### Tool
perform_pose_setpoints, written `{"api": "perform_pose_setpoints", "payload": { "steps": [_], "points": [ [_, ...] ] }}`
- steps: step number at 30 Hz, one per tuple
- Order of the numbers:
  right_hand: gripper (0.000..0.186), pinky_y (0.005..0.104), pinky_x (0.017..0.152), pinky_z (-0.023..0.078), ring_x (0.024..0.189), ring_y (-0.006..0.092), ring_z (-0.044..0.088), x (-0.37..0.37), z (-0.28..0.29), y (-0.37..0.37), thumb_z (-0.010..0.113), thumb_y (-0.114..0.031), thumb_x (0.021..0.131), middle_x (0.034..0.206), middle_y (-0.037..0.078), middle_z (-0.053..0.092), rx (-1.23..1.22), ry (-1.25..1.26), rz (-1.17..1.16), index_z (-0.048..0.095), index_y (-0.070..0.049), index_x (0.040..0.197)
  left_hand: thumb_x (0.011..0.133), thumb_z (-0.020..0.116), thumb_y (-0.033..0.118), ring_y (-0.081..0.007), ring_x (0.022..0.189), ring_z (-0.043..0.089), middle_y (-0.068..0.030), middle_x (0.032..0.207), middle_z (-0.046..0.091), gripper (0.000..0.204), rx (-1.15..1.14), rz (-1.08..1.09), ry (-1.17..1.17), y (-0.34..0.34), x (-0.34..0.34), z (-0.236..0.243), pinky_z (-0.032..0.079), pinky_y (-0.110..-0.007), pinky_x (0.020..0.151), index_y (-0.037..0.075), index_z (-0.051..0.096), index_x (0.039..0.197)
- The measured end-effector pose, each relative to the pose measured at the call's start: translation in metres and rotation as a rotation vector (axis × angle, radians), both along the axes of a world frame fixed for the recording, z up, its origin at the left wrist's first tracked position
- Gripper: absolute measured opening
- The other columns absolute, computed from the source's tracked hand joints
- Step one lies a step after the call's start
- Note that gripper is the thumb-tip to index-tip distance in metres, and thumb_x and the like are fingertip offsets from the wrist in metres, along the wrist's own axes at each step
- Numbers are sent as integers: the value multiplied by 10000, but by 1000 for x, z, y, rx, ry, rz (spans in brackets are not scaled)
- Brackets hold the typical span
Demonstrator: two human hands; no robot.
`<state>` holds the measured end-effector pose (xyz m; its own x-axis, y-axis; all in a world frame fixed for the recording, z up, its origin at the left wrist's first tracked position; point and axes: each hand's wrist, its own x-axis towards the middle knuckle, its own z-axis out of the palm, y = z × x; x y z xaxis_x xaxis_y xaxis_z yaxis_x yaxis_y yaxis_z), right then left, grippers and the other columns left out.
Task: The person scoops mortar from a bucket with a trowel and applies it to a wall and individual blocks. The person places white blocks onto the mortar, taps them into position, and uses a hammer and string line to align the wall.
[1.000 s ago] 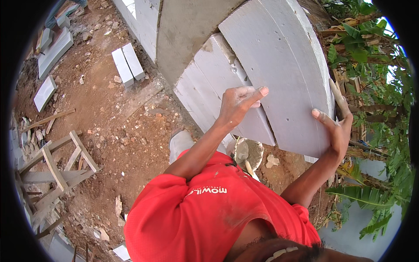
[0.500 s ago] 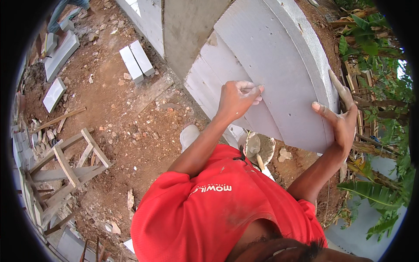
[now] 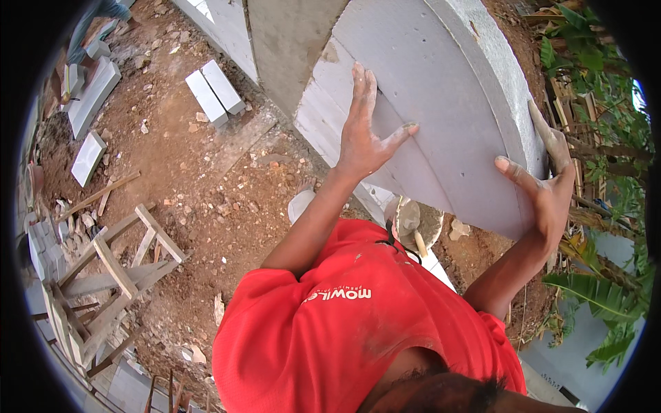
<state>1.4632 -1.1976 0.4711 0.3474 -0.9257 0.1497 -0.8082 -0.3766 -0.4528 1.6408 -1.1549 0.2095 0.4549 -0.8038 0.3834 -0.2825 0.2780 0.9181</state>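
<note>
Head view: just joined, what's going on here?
A person in a red shirt has both hands at a pale block wall. The right hand clasps the upper block, thumb on its face and fingers over its edge. The left hand is open, fingers spread, at the wall's face; contact is hard to confirm. A round bucket stands below the wall, and two white blocks lie side by side on the ground.

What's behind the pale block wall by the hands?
Beyond the pale block wall: brown soil, wood pieces and green plants. Its far face and the ground right against that side can't be seen; the wall itself covers them.
</note>
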Motion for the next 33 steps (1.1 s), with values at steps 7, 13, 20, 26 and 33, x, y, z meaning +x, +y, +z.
{"api": "perform_pose_setpoints", "payload": {
  "steps": [7,13,20,26,33],
  "points": [
    [908,331,894,500,973,200,642,-1,-4,-2,961,-269,543,1064,47,636,-86,82,91,682,-144,1399,852,837,364,-499,1565,105,-379,1666,26,1114,-13,-4,-92,-2,0,-11,247,-514,1246,-125,161,1591],
    [929,353,949,479,1042,199,639,-12,-5,-4,957,-304,562,1127,45,637,-82,137,98,655,-189,1433,880,816,387,-505,1567,77,-371,1670,23,1085,-15,-14,-87,-6,-4,-12,209,-541,1251,-125,172,1588],
    [1033,494,1140,402,1332,377,486,1,36,17,898,-516,709,1431,198,512,84,256,134,465,-111,1555,791,867,452,-466,1511,228,-282,1636,206,980,-459,200,-418,-23,33,45,267,-628,1184,-18,411,1520],
    [1130,509,1142,378,1335,402,457,-87,4,32,891,-567,664,1445,229,432,-59,228,191,413,-125,1588,662,901,615,-309,1424,431,-157,1458,549,952,-917,137,-832,-67,37,152,260,-518,1217,73,592,1381],
    [1177,463,1003,399,1135,303,463,-101,-2,36,833,-692,565,1176,128,453,-12,116,135,484,-171,1562,525,869,790,-152,1245,547,8,1230,695,932,-798,58,-946,-90,50,140,329,-399,1116,168,717,1202]
  ]
}}
